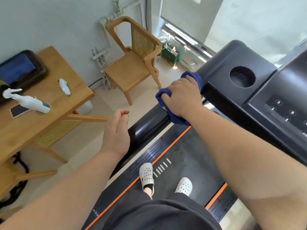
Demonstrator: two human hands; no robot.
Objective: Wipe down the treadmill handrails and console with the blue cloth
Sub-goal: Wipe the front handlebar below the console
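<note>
Handrail point(146, 128), glossy black, runs up-right to the black console point(282, 100); right hand point(182, 97) grips crumpled blue cloth point(193, 78) on it, left hand point(117, 130) slack, empty

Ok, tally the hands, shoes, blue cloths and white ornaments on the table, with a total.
Hands: 2, left hand, right hand
White shoes: 2
Blue cloth: 1
White ornaments: 2
Total: 7

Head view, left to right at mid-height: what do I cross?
Spray bottle on the table → left hand → right hand gripping the blue cloth on the handrail → cup holder → console buttons.
</note>
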